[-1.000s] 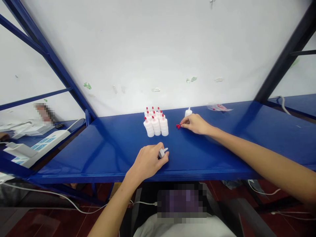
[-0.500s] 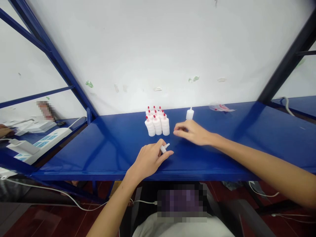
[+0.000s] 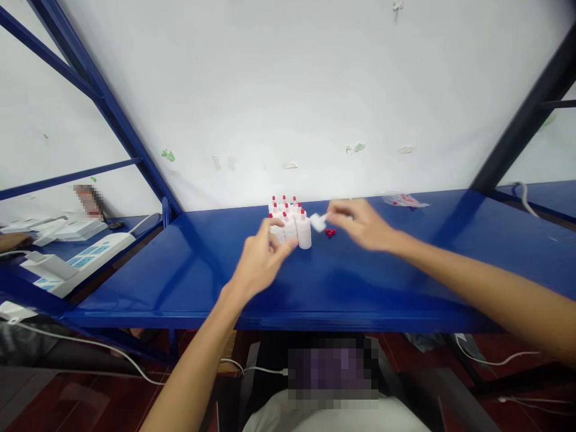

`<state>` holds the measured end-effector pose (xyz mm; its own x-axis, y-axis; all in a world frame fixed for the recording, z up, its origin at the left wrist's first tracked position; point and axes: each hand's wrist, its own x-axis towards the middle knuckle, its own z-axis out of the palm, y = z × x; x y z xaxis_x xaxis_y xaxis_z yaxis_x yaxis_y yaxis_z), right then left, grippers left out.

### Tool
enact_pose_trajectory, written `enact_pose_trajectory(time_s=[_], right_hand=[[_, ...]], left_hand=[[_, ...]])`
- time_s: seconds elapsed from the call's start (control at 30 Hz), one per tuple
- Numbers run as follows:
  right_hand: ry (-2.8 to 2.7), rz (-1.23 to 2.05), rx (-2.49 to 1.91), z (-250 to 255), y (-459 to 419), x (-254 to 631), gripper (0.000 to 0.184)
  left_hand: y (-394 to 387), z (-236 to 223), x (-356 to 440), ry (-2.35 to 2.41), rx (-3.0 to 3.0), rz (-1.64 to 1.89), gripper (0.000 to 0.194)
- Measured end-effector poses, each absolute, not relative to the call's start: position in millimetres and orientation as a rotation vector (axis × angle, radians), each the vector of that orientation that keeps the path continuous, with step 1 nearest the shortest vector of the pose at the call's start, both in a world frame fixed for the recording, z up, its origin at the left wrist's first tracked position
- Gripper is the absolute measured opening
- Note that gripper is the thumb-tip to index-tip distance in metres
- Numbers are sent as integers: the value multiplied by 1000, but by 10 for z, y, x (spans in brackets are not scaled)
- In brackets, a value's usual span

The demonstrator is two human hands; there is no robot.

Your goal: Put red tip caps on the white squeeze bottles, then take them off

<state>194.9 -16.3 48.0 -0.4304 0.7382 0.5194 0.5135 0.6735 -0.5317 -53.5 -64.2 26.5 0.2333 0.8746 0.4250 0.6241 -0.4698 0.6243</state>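
Observation:
Several white squeeze bottles with red-tipped nozzles (image 3: 304,231) stand upright in a tight cluster on the blue table (image 3: 189,264). My left hand (image 3: 258,258) is at the front left of this cluster, thumb and forefinger apart before the front-left bottle; whether it touches is unclear. Right of the cluster, my right hand (image 3: 362,225) pinches a white bottle (image 3: 318,222) by its thin nozzle. That bottle is tilted and blurred by motion, and no red tip shows on it. Small red caps (image 3: 330,233) lie in a little pile just below it.
A clear plastic bag with red contents (image 3: 407,200) lies at the back right near the wall. On the left, beyond a blue frame post (image 3: 121,126), are a white power strip (image 3: 96,252), white boxes (image 3: 81,230) and another person's hand (image 3: 15,241).
My left hand has moved forward to the cluster, and the bottle earlier in it no longer shows there. My right hand moved back and now holds a bottle, uncovering the red caps.

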Motion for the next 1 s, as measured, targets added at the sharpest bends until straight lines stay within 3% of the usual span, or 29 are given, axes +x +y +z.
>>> enact_pose_trajectory(time_s=[0.13,0.3,0.67,1.0], right_hand=[[-1946,-68,-1457,655,355,2367,22],[-1918,69,-1793,599,710,2620,23],[-1990,60,-1808,550,853,2615,26],[-2104,133,-1823,640,1006,2544,27]], left_hand=[[-345,303,-788,1646,2106,1162,49],[-104,274,-811,1784,2360,891,56],[-283,286,-789,1934,2653,836,46],[-640,153,-545,1411,2299,955,22]])
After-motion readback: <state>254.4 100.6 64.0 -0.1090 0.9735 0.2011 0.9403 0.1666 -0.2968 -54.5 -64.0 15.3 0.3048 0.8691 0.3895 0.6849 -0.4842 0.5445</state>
